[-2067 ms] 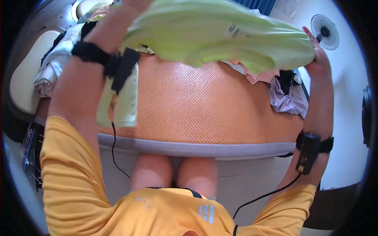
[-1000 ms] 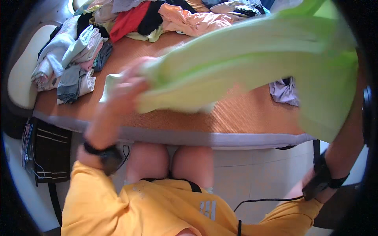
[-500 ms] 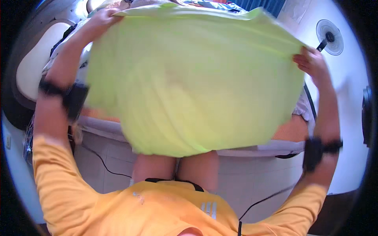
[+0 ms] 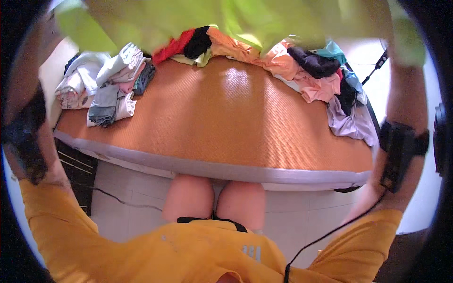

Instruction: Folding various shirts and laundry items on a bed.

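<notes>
A lime-green garment (image 4: 283, 21) hangs across the top of the view, blurred by motion and spread between my raised arms. Sleeve-like flaps dangle near both of its ends. My left forearm (image 4: 28, 104), with a black device strapped on, reaches up at the left side. On the right side my right forearm (image 4: 408, 99), banded with a similar device, also points upward. Both hands are past the upper rim or behind the cloth, so their fingers do not show; the garment stays stretched aloft between them.
Before me lies a bed with an orange woven mat (image 4: 212, 118). Folded clothes (image 4: 111, 89) are stacked on its left. A loose heap of clothes (image 4: 302, 70) runs along the back and right. A black cable (image 4: 330, 231) trails from the right forearm device.
Both arms have lifted, carrying the lime-green garment from in front of me up to the top of the view. The mat and the clothes behind it now show.
</notes>
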{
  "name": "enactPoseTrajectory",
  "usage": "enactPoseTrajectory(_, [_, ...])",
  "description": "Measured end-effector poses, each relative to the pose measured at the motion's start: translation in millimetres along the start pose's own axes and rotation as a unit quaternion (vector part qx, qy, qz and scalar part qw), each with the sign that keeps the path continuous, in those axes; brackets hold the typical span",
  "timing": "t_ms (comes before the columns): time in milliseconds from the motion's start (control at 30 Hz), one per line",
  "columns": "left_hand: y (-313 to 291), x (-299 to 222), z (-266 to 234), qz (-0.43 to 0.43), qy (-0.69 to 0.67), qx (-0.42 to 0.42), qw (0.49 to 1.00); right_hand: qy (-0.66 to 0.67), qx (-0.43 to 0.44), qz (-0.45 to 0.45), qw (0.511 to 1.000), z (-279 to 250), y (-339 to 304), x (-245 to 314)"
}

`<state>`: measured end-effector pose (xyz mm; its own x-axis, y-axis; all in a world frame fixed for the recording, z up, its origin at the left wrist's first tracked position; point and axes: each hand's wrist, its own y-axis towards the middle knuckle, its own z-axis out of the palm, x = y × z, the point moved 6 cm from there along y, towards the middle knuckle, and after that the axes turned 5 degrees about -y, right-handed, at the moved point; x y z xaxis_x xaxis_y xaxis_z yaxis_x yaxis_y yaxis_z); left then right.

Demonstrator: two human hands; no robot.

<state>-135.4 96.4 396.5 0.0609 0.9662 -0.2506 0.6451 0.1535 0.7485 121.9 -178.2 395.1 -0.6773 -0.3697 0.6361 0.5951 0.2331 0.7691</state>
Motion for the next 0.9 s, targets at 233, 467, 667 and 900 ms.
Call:
enactPoseTrajectory(233, [61, -108, 30, 0.132, -0.075, 0.012, 0.988, 0.074, 0.122, 0.062, 0.988, -8, -83, -15])
enactPoseTrajectory(467, [63, -116, 39, 0.129, 0.002, -0.022, 0.991, 0.228, 0.218, 0.102, 0.944, 3, -107, -26])
enactPoseTrajectory(667, [62, -158, 0, 0.061, 0.115, -0.137, 0.982, 0.508, 0.480, 0.197, 0.688, 51, -157, -54])
enactPoseTrajectory(900, [20, -126, -50, 0.033, 0.137, -0.107, 0.984, 0.006, 0.386, 0.149, 0.910, 53, -245, -106])
